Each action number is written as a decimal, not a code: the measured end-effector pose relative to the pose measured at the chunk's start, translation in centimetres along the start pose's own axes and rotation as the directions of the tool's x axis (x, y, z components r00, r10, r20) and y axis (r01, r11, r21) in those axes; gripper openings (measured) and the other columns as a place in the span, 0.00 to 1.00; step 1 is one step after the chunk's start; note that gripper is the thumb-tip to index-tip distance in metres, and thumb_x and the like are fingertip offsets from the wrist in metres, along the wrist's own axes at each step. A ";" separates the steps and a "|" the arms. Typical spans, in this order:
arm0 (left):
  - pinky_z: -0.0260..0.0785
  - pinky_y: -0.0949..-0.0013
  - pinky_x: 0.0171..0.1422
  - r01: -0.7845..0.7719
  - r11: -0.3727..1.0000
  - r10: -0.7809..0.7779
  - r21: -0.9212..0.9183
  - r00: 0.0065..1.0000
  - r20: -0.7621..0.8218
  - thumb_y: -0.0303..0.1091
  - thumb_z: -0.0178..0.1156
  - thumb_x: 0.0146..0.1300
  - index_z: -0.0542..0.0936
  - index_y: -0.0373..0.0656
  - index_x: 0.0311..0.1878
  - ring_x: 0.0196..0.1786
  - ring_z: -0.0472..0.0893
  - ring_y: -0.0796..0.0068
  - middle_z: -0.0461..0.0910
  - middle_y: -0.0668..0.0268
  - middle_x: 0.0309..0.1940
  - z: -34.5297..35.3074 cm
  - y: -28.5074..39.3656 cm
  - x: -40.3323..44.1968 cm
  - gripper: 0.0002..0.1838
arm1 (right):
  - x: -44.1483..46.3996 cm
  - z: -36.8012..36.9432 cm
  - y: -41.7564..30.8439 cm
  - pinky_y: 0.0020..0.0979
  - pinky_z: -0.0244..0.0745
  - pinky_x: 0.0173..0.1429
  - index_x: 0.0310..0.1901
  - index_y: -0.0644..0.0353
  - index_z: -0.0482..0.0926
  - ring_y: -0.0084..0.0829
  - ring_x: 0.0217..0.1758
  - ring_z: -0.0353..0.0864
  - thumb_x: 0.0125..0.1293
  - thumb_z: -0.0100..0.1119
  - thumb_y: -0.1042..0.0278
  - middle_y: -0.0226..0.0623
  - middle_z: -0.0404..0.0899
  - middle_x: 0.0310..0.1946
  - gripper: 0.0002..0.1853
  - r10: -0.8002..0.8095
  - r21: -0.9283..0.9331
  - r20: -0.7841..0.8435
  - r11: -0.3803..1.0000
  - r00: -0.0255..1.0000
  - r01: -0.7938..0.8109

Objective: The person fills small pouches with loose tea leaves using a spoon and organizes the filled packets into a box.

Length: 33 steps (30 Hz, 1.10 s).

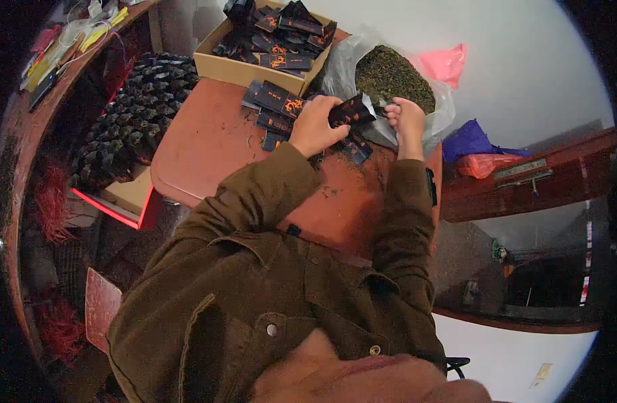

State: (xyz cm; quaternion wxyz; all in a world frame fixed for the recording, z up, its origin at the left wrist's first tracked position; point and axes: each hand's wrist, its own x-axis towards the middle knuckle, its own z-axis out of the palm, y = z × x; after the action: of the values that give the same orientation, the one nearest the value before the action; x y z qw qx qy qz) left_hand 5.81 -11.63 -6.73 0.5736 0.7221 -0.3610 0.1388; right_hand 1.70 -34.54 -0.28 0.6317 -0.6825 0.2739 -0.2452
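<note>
My left hand (316,125) is closed around a small black pouch (347,113) with orange print. The pouch lies tilted, its silvery mouth facing right. Just beyond that mouth, my right hand (407,119) has its fingers curled in a pinch; a small thing shows at the fingertips, too unclear to name. Behind the right hand stands a clear plastic bag (444,119) of loose, dark green dried leaves (393,75). Flat black packets (273,101) with orange print lie beside and under my left hand.
A cardboard box (248,75) heaped with black packets stands at the table's (207,127) back edge. Leaf crumbs are scattered on the table. On the left, a red-edged box (113,209) holds many filled black pouches (137,114). A pink bag (444,64) sits behind the leaves.
</note>
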 end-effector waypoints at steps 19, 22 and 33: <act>0.67 0.58 0.55 0.040 0.999 -0.040 0.019 0.999 0.013 0.39 0.67 0.48 0.74 0.37 0.49 0.49 0.75 0.52 0.74 0.53 0.42 -0.1 0.2 0.0 0.25 | -5.7 -1.5 -6.9 0.18 0.61 0.18 0.42 0.65 0.78 0.18 0.18 0.72 0.66 0.50 0.66 0.37 0.79 0.21 0.12 -0.114 -0.072 0.164 0.989 0.980 0.127; 0.67 0.58 0.55 0.045 0.999 -0.045 0.006 0.999 0.012 0.39 0.68 0.48 0.74 0.37 0.49 0.49 0.75 0.52 0.74 0.53 0.42 -0.2 0.2 -0.1 0.26 | -7.0 -0.2 -6.9 0.20 0.65 0.21 0.44 0.63 0.78 0.19 0.19 0.74 0.68 0.48 0.65 0.36 0.80 0.21 0.13 -0.203 -0.232 0.214 0.940 0.955 0.252; 0.68 0.59 0.53 -0.010 1.000 0.010 -0.009 1.000 -0.016 0.39 0.69 0.46 0.74 0.38 0.49 0.47 0.75 0.52 0.75 0.54 0.41 -0.2 0.4 0.0 0.27 | -13.2 1.4 -5.8 0.32 0.75 0.33 0.49 0.60 0.77 0.30 0.26 0.81 0.71 0.46 0.66 0.36 0.82 0.26 0.12 -0.698 -0.618 0.225 0.437 0.680 0.653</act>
State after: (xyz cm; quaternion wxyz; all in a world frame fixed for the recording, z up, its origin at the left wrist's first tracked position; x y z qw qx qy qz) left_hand 5.59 -11.46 -6.38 0.5789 0.7166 -0.3607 0.1456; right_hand -6.66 -24.21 5.50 0.1899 -0.9006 0.0658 -0.3854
